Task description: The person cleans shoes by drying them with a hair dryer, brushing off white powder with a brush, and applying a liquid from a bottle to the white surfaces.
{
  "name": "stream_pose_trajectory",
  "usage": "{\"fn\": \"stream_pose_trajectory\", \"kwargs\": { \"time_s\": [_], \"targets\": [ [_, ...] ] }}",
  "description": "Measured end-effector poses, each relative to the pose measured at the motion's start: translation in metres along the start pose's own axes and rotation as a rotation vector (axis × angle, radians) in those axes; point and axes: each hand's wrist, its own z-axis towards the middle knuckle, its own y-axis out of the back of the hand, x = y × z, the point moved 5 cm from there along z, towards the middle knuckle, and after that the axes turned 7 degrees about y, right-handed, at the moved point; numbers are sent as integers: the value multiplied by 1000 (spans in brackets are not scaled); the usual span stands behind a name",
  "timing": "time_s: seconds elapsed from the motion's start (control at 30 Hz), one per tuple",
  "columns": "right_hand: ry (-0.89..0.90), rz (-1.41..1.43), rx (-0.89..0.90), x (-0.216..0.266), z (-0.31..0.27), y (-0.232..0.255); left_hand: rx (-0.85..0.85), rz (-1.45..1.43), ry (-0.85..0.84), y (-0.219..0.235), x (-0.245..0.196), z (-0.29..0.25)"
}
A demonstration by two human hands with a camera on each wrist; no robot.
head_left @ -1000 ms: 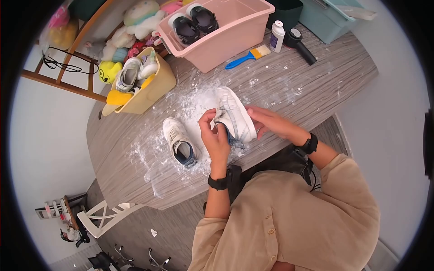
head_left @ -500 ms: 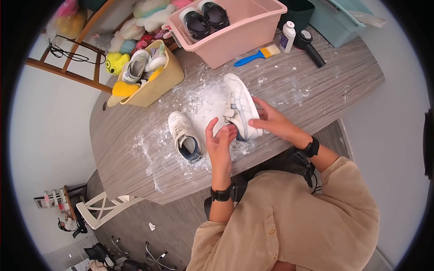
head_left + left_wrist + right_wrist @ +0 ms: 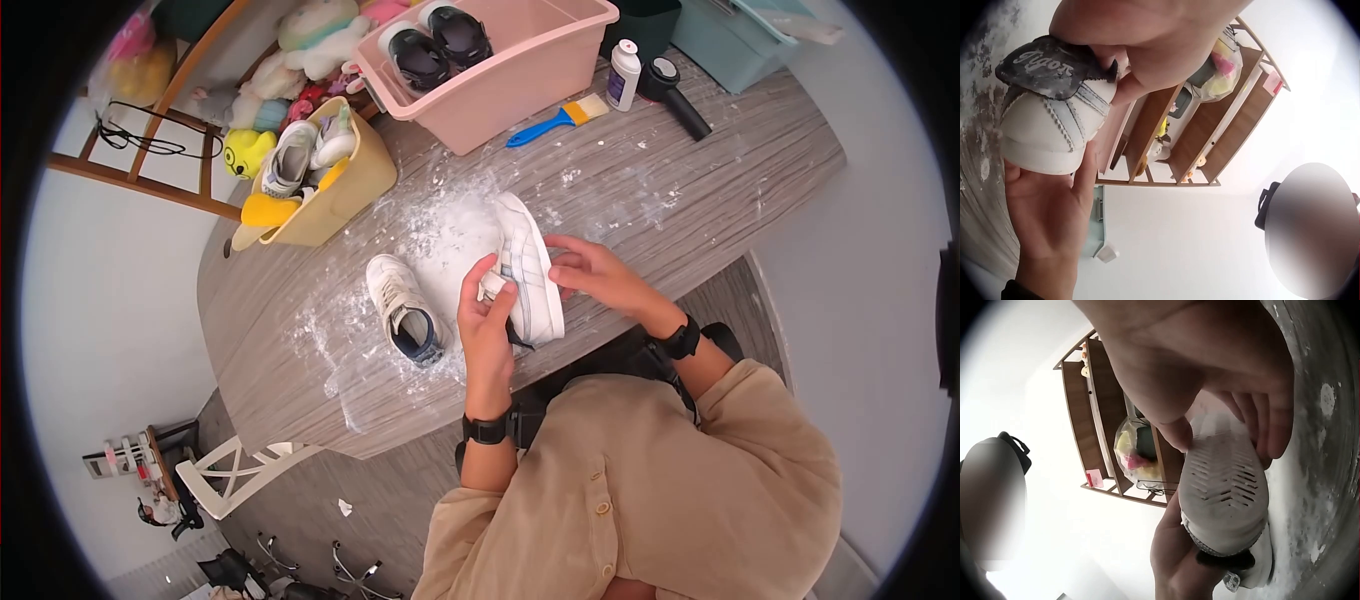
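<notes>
A white sneaker (image 3: 533, 285) is tipped on its side between both hands, its sole turned towards the right hand. The left hand (image 3: 487, 325) pinches it near the tongue and opening with thumb and forefinger. The right hand (image 3: 607, 287) holds it from the sole side; in the right wrist view, the thumb and the fingers lie along opposite edges of the grooved sole (image 3: 1225, 478). A dark heel tab (image 3: 1044, 69) with pale lettering shows in the left wrist view. The matching sneaker (image 3: 400, 300) stands upright on the table, left of the left hand.
White powder (image 3: 445, 235) is scattered over the wooden table (image 3: 700, 215). Towards the back are a blue-handled brush (image 3: 555, 122), a white bottle (image 3: 623, 75) and a black-handled tool (image 3: 683, 108). A yellow bin (image 3: 350, 190) and pink bin (image 3: 500, 110) hold shoes.
The left hand was at the shoe's opening, came away, and now pinches near the tongue. The held sneaker has moved down towards the person, and the right thumb has shifted to the sole side.
</notes>
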Motion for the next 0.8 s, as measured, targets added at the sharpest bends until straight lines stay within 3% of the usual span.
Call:
{"fn": "stream_pose_trajectory", "kwargs": {
  "time_s": [0.33,0.63,0.8],
  "targets": [
    [-3,3,11,2,0,-3,-9,-76,63,7,2,-3],
    [23,0,-53,-2,-4,-5,-28,-107,13,6,7,-1],
    [17,4,-58,-1,-4,-3,44,-112,75,8,11,1]
  ]
}}
